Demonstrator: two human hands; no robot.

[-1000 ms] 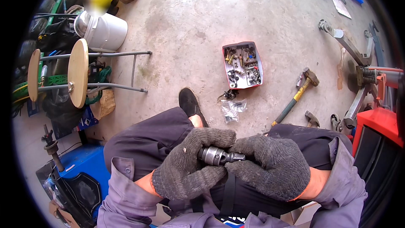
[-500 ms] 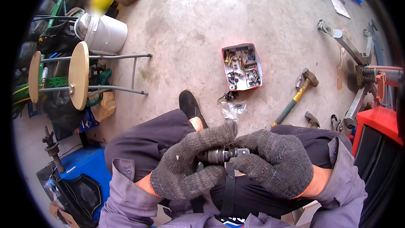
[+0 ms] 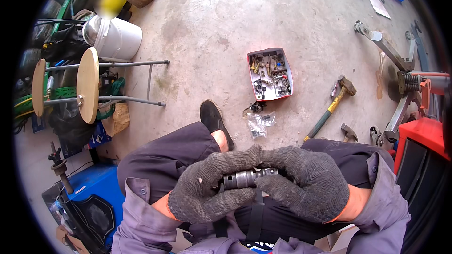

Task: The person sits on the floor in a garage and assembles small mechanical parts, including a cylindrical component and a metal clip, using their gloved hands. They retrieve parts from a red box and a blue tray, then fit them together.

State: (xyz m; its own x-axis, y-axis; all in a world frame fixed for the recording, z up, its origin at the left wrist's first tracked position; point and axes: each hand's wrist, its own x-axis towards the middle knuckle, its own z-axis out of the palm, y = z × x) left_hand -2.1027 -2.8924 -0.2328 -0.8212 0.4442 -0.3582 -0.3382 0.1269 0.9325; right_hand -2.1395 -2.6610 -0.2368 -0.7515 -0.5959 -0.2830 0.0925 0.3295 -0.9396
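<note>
Both of my hands wear dark grey knitted gloves and meet above my lap. Between them lies a metal cylindrical part [image 3: 246, 179] with round holes in its side and a bright, narrower right end. My left hand [image 3: 214, 186] is curled round its left end, thumb below and fingers above. On the right end, my right hand [image 3: 306, 181] pinches with thumb and bent fingers. The gloves hide both ends of the part, so its exact kind is unclear.
A red-edged tray of small metal fittings [image 3: 288, 91] sits on the concrete floor ahead, with a clear plastic bag [image 3: 260, 124] nearer me. Right of it lie a sledgehammer [image 3: 329, 110] and a smaller hammer [image 3: 349, 133]. A stool [image 3: 88, 84] and white bucket [image 3: 123, 39] are left.
The metal part has turned in my hands, so holes in its side now show. My left fingers have come down closer over it, and the right fingertips have moved against them.
</note>
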